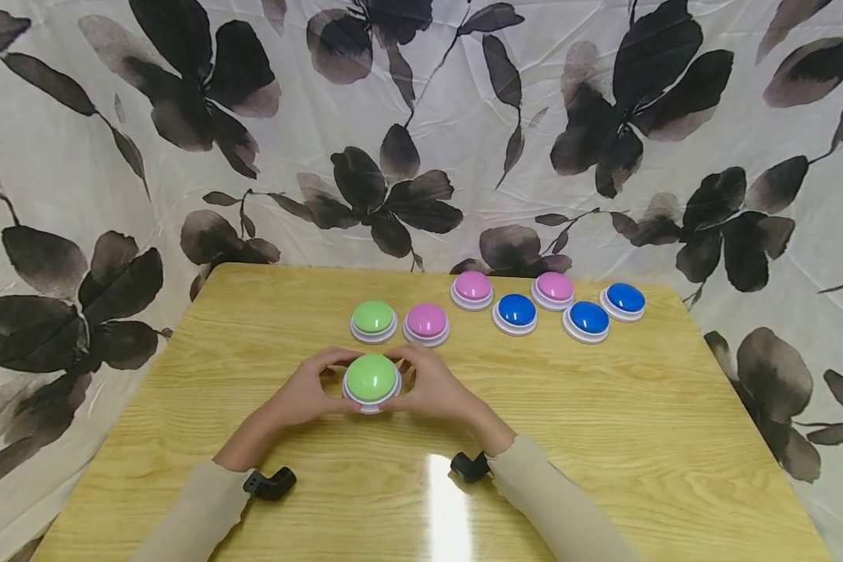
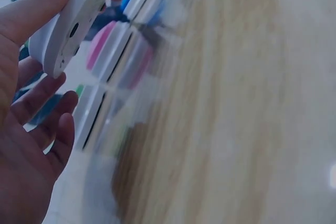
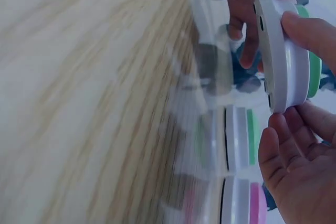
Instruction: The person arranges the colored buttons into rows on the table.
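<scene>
A round push button with a green dome [image 1: 371, 378] and white base is held up between both hands, its green side facing the head camera. My left hand [image 1: 307, 394] pinches its left edge between thumb and fingers. On the opposite edge, my right hand [image 1: 435, 386] grips it the same way. Both wrist views show the base raised off the table, with dark feet on its underside [image 3: 266, 51]. Just behind the hands, another green button [image 1: 373, 318] stands beside a pink button [image 1: 426, 321].
Farther right along the back stand two more pink buttons [image 1: 473, 286] and several blue buttons [image 1: 516, 311]. They rest on a glossy wood-grain table [image 1: 604, 437]. A flower-printed cloth [image 1: 478, 117] hangs behind it. Each wrist wears a black camera mount [image 1: 272, 484].
</scene>
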Action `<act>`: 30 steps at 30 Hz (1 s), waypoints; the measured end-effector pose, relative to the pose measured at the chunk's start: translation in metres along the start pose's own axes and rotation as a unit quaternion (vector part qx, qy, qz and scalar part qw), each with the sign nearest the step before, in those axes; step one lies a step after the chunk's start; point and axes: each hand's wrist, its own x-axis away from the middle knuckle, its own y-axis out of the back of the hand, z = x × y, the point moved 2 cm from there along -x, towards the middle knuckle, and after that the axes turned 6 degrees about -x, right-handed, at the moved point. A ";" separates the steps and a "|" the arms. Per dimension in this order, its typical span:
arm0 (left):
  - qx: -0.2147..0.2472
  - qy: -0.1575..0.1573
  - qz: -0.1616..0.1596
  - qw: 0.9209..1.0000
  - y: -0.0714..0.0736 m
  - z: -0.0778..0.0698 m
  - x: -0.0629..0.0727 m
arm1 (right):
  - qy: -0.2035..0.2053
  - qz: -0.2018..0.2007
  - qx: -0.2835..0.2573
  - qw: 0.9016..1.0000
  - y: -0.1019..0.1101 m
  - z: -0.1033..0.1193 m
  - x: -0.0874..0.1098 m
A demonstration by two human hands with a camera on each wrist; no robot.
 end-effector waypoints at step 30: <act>-0.011 0.041 -0.062 0.997 0.056 0.013 -0.007 | 0.013 0.067 0.036 0.997 0.006 0.027 -0.085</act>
